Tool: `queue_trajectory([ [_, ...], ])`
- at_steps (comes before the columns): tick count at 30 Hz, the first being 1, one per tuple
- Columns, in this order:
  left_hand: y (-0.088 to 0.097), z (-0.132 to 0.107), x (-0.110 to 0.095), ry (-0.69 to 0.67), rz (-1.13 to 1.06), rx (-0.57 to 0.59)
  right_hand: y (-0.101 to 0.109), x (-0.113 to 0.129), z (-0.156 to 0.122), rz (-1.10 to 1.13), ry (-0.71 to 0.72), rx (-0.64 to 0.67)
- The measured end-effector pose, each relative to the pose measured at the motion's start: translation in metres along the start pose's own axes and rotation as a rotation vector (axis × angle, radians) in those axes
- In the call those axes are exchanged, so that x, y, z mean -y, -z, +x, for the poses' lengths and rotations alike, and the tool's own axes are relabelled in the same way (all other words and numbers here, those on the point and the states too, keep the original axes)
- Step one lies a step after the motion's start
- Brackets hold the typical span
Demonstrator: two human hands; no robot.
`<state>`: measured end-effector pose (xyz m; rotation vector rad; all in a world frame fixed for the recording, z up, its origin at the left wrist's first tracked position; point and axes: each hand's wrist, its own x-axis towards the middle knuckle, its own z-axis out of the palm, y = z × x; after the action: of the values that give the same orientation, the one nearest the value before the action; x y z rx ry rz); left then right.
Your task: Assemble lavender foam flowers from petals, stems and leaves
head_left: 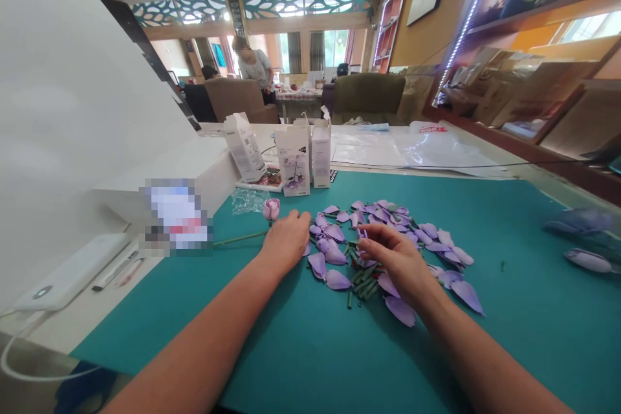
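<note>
Purple plastic petals [334, 252] and short green stem pieces [366, 284] lie in a loose heap on the green mat [310, 349]. At the heap's left edge, my left hand [287, 240] has its fingers curled downward, and whatever they may hold is hidden. My right hand [398, 259] is over the middle of the heap, thumb and forefinger pinching a small purple piece [361, 234]. Just beyond my left hand lies a pink-purple artificial rose [272, 209]; a long green stem [240, 239] stretches leftward beside it.
White printed boxes [294, 162] stand at the mat's back edge, near crumpled clear plastic [250, 201]. Purple flower heads [592, 261] lie at far right. A blurred-out phone-like object [175, 213] leans at left, by a white device [68, 275]. A person [255, 68] stands in the background.
</note>
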<state>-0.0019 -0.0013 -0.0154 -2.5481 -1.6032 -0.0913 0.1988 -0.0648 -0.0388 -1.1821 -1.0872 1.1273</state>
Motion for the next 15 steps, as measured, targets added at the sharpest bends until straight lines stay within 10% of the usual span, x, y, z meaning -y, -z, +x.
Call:
queue_trajectory([
  [15,0.013,-0.012,-0.027,-0.179,-0.165,-0.114,-0.021,0.003,0.025,0.081,-0.037,0.066],
])
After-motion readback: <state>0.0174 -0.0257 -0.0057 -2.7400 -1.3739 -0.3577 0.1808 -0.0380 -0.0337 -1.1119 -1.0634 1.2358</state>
